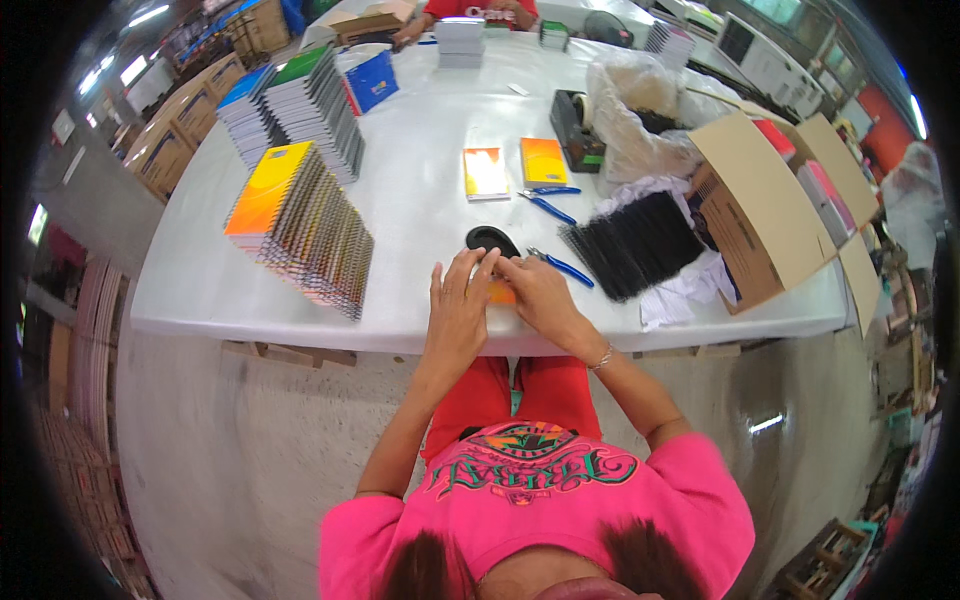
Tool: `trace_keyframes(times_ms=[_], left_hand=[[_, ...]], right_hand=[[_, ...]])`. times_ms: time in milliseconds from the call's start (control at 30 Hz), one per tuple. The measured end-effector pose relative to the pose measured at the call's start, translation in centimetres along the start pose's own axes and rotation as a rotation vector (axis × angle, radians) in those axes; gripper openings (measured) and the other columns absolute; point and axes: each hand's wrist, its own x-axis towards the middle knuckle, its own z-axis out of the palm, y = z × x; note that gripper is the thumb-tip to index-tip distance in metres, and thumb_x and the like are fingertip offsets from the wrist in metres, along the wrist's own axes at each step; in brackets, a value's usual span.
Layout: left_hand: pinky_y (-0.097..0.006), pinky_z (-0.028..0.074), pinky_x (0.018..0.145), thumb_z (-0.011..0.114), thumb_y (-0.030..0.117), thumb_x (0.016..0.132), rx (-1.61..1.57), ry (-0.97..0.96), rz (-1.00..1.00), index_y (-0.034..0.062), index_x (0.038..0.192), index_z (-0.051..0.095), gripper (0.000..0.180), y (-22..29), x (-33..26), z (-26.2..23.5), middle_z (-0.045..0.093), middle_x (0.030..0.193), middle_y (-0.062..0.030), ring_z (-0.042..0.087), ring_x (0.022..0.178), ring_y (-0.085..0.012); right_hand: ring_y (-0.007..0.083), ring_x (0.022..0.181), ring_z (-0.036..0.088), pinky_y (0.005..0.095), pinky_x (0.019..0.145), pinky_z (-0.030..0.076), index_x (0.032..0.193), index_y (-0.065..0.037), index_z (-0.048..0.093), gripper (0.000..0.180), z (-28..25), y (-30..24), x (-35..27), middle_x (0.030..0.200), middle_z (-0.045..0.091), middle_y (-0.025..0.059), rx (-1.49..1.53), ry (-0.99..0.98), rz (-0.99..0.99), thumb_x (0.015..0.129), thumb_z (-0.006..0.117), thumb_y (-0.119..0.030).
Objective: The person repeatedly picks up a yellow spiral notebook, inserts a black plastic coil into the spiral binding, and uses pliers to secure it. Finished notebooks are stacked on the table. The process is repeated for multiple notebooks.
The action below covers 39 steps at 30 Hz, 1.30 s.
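Near the table's front edge lies a small orange notebook [500, 292], mostly covered by my two hands. My left hand [460, 295] holds it from the left, the fingers bent and their tips brought together near its top. From the other side, my right hand [545, 302] pinches at the same spot with curled fingers; what is between them is hidden. Just beyond my fingertips sits a shallow black dish-like object [492, 239]. Blue-handled pliers [565, 267] rest close to my right hand. Farther off lie two orange-yellow notebooks [487, 173] and more blue-handled cutters [548, 206].
Black plastic spiral coils [640, 245] lie on white paper at the right, beside an open cardboard box [765, 210]. Tall stacks of spiral notebooks [300, 235] stand at the left. A plastic bag [640, 110] and black case [577, 132] sit behind. Another person [480, 10] is across the table.
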Motion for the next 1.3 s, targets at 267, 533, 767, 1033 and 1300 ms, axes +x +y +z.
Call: trace_keyframes(times_ms=[267, 533, 767, 1033, 1300], left_hand=[[-0.068, 0.003, 0.116, 0.056, -0.003, 0.078, 0.224, -0.207, -0.033, 0.0146, 0.128, 0.055, 0.052, -1.3, 0.1, 2.2, 0.059, 0.111, -0.0013, 0.053, 0.117, -0.0217], [-0.071, 0.000, 0.115, 0.055, -0.005, 0.077, 0.325, -0.211, -0.074, 0.0145, 0.116, 0.059, 0.043, -3.5, 0.1, -0.1, 0.058, 0.111, 0.0017, 0.052, 0.117, -0.0207], [-0.074, 0.001, 0.113, 0.049, -0.007, 0.078, 0.281, -0.244, -0.188, 0.0136, 0.117, 0.058, 0.045, -2.3, -0.5, -0.2, 0.057, 0.112, 0.0006, 0.047, 0.123, -0.0241], [-0.074, 0.012, 0.110, 0.052, -0.002, 0.081, 0.153, -0.228, -0.203, 0.0136, 0.119, 0.058, 0.041, -3.0, -0.5, 0.5, 0.057, 0.114, -0.0038, 0.046, 0.121, -0.0304], [-0.059, 0.027, 0.101, 0.076, 0.044, 0.079, 0.237, -0.008, -0.222, 0.0131, 0.100, 0.066, 0.038, -2.0, -0.4, 2.2, 0.059, 0.105, -0.0029, 0.048, 0.114, -0.0291]], right_hand=[[0.0332, 0.090, 0.066, 0.0378, 0.077, 0.052, 0.108, -0.003, 0.058, 0.026, -0.4, 0.2, -1.2, 0.098, 0.067, 0.0149, 0.284, 0.034, 0.157, 0.084, 0.067, -0.004], [0.0340, 0.089, 0.063, 0.0419, 0.082, 0.049, 0.100, -0.004, 0.065, 0.020, -10.9, 13.5, -5.5, 0.095, 0.066, 0.0165, -0.165, 0.583, 0.497, 0.082, 0.071, -0.009], [0.0404, 0.101, 0.058, 0.0462, 0.085, 0.048, 0.100, -0.004, 0.066, 0.028, -12.1, 17.6, -9.6, 0.104, 0.062, 0.0200, -0.485, 0.374, 0.744, 0.078, 0.077, -0.018], [0.0383, 0.105, 0.055, 0.0499, 0.087, 0.045, 0.113, -0.009, 0.060, 0.039, -10.4, 16.9, -10.9, 0.110, 0.058, 0.0152, -0.534, 0.349, 0.732, 0.079, 0.077, -0.018], [0.0362, 0.105, 0.055, 0.0504, 0.088, 0.043, 0.112, -0.011, 0.060, 0.039, -10.1, 17.8, -10.8, 0.107, 0.059, 0.0131, -0.438, 0.382, 0.774, 0.078, 0.077, -0.015]])
